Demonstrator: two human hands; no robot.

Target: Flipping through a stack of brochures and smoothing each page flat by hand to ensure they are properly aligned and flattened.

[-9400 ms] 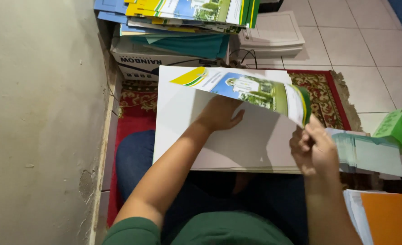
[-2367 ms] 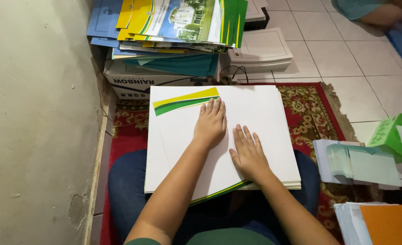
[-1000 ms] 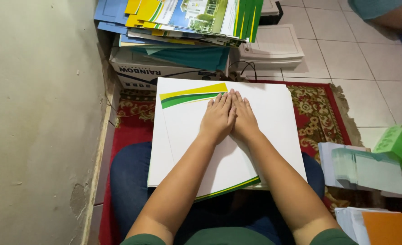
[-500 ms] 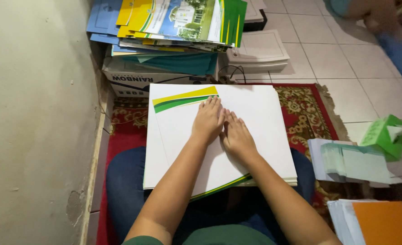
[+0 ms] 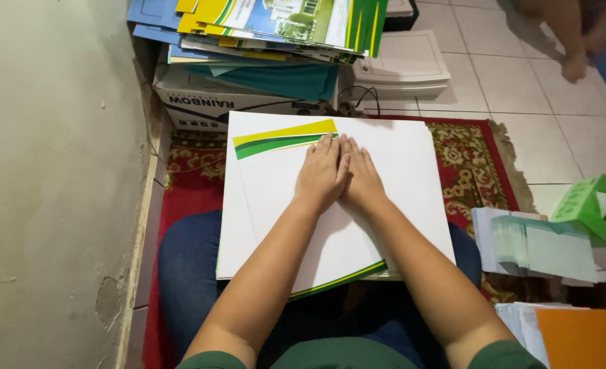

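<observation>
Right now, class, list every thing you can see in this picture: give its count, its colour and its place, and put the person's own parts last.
Large white folded card sheet: one, white with a yellow and green band, on the lap.
Stack of printed folders: one pile, blue, yellow, green, on the box at top.
Cardboard box: one, white, by the wall.
Patterned rug: one, red, on the floor.
White paper stack: one, on the tiles.
Green tissue box: one, at right.
Pale green slips: one pile, at right.
Orange sheet: one, bottom right.
Left hand: flat on the sheet.
Right hand: flat beside it, touching.
</observation>
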